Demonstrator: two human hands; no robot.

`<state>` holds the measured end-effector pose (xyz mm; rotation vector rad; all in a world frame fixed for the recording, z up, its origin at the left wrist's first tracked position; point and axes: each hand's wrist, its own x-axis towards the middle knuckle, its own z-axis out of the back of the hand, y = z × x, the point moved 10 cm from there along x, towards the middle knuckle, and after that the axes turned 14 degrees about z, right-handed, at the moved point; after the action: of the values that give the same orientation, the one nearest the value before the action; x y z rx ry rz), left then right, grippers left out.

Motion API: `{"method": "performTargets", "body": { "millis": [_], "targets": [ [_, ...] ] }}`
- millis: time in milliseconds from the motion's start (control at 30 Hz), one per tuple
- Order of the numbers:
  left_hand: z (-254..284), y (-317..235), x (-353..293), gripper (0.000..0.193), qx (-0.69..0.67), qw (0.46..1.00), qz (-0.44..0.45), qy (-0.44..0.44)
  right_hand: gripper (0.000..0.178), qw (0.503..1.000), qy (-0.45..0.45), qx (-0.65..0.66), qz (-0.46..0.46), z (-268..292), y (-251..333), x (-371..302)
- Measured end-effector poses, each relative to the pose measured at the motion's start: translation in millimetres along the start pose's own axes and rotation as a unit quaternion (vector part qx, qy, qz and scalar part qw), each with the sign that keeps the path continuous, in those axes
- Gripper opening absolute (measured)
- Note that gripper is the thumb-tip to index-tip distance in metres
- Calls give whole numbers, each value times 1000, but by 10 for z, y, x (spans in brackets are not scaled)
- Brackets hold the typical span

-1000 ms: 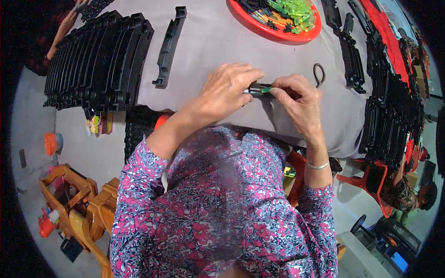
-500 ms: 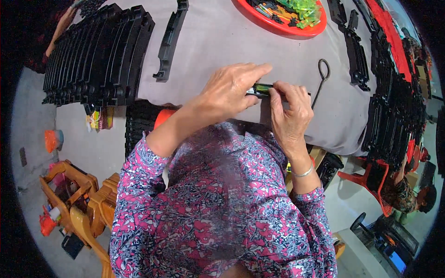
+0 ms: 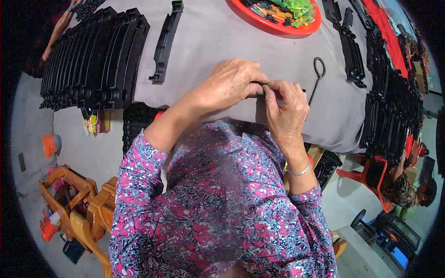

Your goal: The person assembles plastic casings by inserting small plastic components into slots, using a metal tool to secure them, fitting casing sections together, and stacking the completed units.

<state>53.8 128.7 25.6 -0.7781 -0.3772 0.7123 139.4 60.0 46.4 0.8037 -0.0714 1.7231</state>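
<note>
Close to the table's near edge, my left hand [image 3: 231, 84] and my right hand [image 3: 287, 107] meet over a slim black plastic bar [image 3: 256, 95]. The left thumb and fingers are closed on its left part. My right thumb and fingertips pinch together at its middle, beside the left fingertips. Most of the bar is covered by the fingers, and whatever lies in its slot is hidden now. To the right of my right hand rests a metal rod with a looped end [image 3: 319, 69].
A red tray [image 3: 296, 30] of yellow-green, orange and black small pieces sits at the far side. Black plastic bars [image 3: 92, 60] stand in a row at left; one bar [image 3: 164, 44] lies apart. More black bars [image 3: 353, 53] lie at right. Other people are at both sides.
My hands have come closer together, and the right fingertips now meet the left ones. The yellow-green piece seen in the black bar earlier is covered. The whole view has shifted slightly.
</note>
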Motion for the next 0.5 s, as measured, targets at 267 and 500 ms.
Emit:
{"method": "performTargets", "body": {
  "millis": [267, 500],
  "targets": [
    [-23, 20, -10, 19, 5, 1000, -2, -17, 7, 1000, -4, 16, 10, 65, 12, 32],
    [-4, 0, -6, 16, 4, 1000, 8, -18, 16, 979, -44, 158, -117, 175, -315, -57]
  ]
}}
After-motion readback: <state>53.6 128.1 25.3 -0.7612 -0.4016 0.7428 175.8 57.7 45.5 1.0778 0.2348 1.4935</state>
